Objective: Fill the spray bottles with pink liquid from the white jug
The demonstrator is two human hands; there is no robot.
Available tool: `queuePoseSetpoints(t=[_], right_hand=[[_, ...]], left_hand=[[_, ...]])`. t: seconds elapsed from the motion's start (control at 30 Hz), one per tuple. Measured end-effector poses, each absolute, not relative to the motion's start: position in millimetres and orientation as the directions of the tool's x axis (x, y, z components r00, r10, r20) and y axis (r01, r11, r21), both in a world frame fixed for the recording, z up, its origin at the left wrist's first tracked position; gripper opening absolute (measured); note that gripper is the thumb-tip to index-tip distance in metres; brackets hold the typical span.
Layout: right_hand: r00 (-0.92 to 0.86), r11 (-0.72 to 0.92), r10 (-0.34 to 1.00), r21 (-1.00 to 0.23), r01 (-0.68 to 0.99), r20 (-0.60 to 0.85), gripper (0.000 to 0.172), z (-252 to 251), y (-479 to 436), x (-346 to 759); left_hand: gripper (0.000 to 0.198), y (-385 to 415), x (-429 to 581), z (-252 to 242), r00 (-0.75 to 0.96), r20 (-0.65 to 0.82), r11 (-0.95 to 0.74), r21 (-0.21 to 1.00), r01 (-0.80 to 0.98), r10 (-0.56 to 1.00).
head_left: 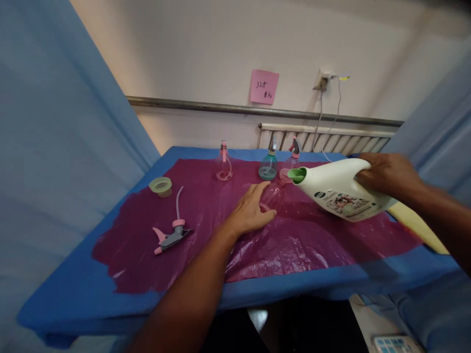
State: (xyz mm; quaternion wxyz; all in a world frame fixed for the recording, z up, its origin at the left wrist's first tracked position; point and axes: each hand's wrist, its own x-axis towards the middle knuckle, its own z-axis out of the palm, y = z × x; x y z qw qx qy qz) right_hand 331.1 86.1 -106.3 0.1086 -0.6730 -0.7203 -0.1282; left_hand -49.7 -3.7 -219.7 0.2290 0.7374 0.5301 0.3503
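My right hand [386,174] grips the handle of a white detergent jug [346,193]. The jug is tipped to the left, its green spout [297,174] close to the neck of a clear pink spray bottle [273,196] without a head. My left hand [252,208] is curved around the lower part of that bottle, which leans to the right. Whether liquid is flowing cannot be made out. A pink and grey spray head [174,236] with its tube lies on the purple plastic sheet [206,245] to the left. Near it sits a light green cap [161,187].
Along the back stand a pink spray bottle [224,166], a teal one [268,166] and another pink one [290,164]. A yellow cloth-like item [415,228] lies at the right. Behind the blue-covered table [91,289] are a metal rail [221,107] and a radiator [353,139].
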Motion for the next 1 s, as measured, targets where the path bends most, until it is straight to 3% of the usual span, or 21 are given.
queuePoseSetpoints(t=[0.13,0.53,0.77,1.0], right_hand=[[-0.066,0.040,0.952,0.093,0.995,0.300,0.028,-96.2,87.2,325.3],[-0.175,0.095,0.937,0.262,0.960,0.302,0.006,-74.7,89.6,314.9],[-0.265,0.137,0.924,0.406,0.904,0.277,0.020,-63.3,87.3,311.4],[-0.286,0.149,0.927,0.462,0.874,0.242,0.029,-59.5,90.8,313.9]], left_hand=[[0.092,-3.5,-51.5,-219.3,0.182,0.271,-0.324,0.716,0.619,0.945],[0.094,-0.7,-53.0,-226.7,0.226,0.285,-0.363,0.695,0.620,0.932],[0.095,1.2,-53.0,-231.7,0.250,0.293,-0.385,0.672,0.632,0.923],[0.094,0.0,-52.7,-230.3,0.253,0.289,-0.383,0.670,0.635,0.923]])
